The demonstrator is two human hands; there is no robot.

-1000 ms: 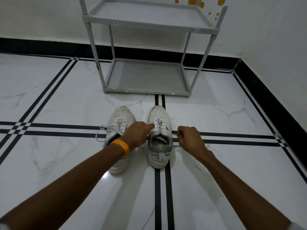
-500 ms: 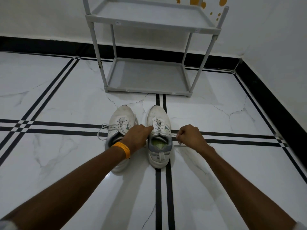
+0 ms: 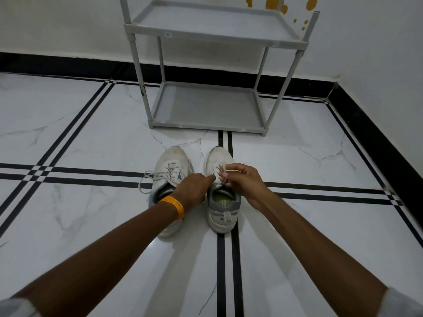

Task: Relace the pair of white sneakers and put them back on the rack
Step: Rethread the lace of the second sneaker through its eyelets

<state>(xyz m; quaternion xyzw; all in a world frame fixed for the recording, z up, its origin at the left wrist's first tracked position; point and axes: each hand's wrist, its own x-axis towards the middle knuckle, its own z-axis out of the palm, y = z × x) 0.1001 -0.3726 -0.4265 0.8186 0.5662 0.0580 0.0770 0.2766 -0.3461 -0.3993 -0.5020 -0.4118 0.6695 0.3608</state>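
Note:
Two white sneakers stand side by side on the floor, toes toward the rack. The left sneaker (image 3: 170,165) has a loose lace looping out to its left. Over the right sneaker (image 3: 223,202), my right hand (image 3: 242,181) pinches the end of its lace (image 3: 223,171) above the eyelets. My left hand (image 3: 195,187), with an orange band at the wrist, rests closed against the right sneaker's tongue, fingertips touching the lace area. The grey two-shelf rack (image 3: 206,124) stands just beyond the shoes with both shelves bare.
White marble floor with black inlay stripes (image 3: 225,259) running under the right sneaker. A black skirting (image 3: 370,133) and white walls close the corner behind and to the right of the rack.
My right hand has moved in from the right of the shoe to above its eyelets, lifting the lace end. My left hand stays at the tongue.

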